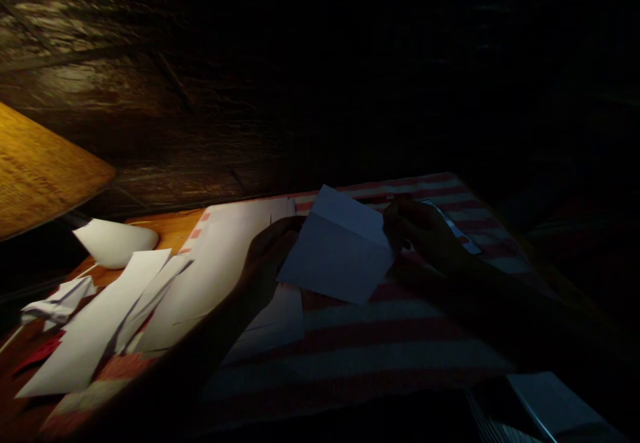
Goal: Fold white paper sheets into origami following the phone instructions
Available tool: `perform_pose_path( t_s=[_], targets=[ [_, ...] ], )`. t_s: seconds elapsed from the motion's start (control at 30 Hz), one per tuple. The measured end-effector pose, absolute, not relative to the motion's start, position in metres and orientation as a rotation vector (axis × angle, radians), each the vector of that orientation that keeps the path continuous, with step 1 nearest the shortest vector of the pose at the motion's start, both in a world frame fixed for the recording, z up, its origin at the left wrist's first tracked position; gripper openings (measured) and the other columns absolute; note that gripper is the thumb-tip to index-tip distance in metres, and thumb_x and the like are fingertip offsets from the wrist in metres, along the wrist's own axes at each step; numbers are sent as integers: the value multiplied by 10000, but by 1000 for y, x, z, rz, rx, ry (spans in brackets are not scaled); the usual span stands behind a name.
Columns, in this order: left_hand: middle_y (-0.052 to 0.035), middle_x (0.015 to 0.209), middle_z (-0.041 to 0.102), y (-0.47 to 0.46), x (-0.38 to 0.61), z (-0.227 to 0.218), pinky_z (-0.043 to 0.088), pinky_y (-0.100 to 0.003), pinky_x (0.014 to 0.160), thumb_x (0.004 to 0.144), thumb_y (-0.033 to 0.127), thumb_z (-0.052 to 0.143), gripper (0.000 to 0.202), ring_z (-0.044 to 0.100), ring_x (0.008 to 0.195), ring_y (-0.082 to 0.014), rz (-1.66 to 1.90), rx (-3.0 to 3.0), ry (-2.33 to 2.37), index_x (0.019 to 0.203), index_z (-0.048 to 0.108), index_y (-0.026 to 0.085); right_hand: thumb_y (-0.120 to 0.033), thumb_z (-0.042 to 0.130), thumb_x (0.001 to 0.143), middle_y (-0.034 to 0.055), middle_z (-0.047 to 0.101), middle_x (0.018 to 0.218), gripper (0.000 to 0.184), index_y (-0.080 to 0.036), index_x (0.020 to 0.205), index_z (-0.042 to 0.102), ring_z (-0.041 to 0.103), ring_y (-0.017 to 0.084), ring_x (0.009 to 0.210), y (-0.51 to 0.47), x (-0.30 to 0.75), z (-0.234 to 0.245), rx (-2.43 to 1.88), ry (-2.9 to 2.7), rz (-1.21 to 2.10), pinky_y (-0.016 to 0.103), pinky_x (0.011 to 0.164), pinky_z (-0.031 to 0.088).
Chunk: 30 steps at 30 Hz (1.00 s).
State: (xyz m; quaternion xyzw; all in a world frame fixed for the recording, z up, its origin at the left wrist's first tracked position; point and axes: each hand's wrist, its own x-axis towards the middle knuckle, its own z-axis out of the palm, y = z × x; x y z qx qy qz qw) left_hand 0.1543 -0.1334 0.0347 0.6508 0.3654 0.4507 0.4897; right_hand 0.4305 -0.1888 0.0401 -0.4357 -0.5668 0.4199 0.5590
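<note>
A creased square sheet of paper [340, 250] is held up, tilted, above the striped cloth. My left hand [274, 246] is closed on its left edge, with the fingertips partly hidden behind it. At the right edge, my right hand [413, 230] pinches the paper between bent fingers. One fold line runs across the upper part of the sheet. Larger white sheets [220, 263] lie beneath and left of my left hand. Just beyond my right hand lies a phone-like flat object [457, 233], partly hidden by that hand.
A lit lampshade [45, 170] hangs at the left over a white lamp base [120, 243]. Paper strips [115, 310] and a crumpled paper [63, 300] lie below it. The red-and-white striped cloth [380, 330] covers the table. A dark wall rises behind; the right side is very dark.
</note>
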Motion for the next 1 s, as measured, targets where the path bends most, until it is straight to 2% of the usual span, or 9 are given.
perform_pose_path(
  t_s=[0.13,0.27,0.4,0.47,0.57,0.7,0.77,0.9,1.0],
  targets=[
    [-78,892,778,-137,161,26,534,-283,646,781,461,817,359,715,772,-212,940,1400,921,962,770,155,-405,731,888,-45,530,687,266,-193,793,602,465,97,580,-192,422,17,-1050,-1166,1173,240,528,347],
    [-46,848,775,-139,165,27,500,-247,608,732,382,832,278,678,694,-175,910,1352,1016,900,776,168,-417,807,822,-8,612,761,289,-186,822,633,556,132,661,-194,420,9,-1127,-1151,1256,272,593,417],
    [-42,800,755,-138,163,30,497,-253,610,727,397,817,268,668,682,-177,884,1357,1011,842,758,162,-365,823,798,-4,625,751,261,-188,803,631,578,146,671,-196,418,9,-1216,-1217,1223,281,595,424],
    [-54,809,746,-138,162,31,524,-284,643,750,418,803,301,685,724,-205,844,1395,975,887,750,155,-347,798,816,-22,590,701,245,-195,774,611,554,134,628,-198,417,13,-1216,-1203,1162,271,563,411],
    [-70,935,736,-138,162,28,559,-327,730,770,378,817,385,696,854,-232,910,1572,911,1072,705,168,-346,778,832,-20,598,718,219,-207,790,614,566,138,626,-199,423,24,-1183,-1176,908,272,553,439],
    [-77,1200,633,-133,158,16,532,-406,965,787,287,799,483,627,1120,-250,1415,1874,857,1224,604,230,-287,737,889,40,697,912,89,-237,909,666,668,202,833,-199,444,36,-1083,-1357,190,343,700,533],
    [-73,1240,585,-127,152,9,492,-431,1029,808,267,762,461,582,1188,-257,1608,1939,881,1235,588,246,-211,710,902,56,713,993,72,-251,955,680,682,224,933,-197,451,35,-1010,-1539,-30,387,798,552],
    [-61,1215,558,-119,142,2,461,-460,1059,811,274,736,457,563,1188,-267,1814,1947,957,1235,566,258,-136,657,908,84,678,1181,113,-242,928,690,666,244,1096,-188,448,15,-979,-1820,144,419,880,559],
    [-54,1177,567,-121,141,6,460,-461,1059,850,290,697,368,574,1169,-265,1832,1975,965,1199,586,252,-192,789,794,98,619,1297,94,-235,849,726,654,260,1056,-179,439,-4,-1055,-1867,407,435,852,557]
  ],
)
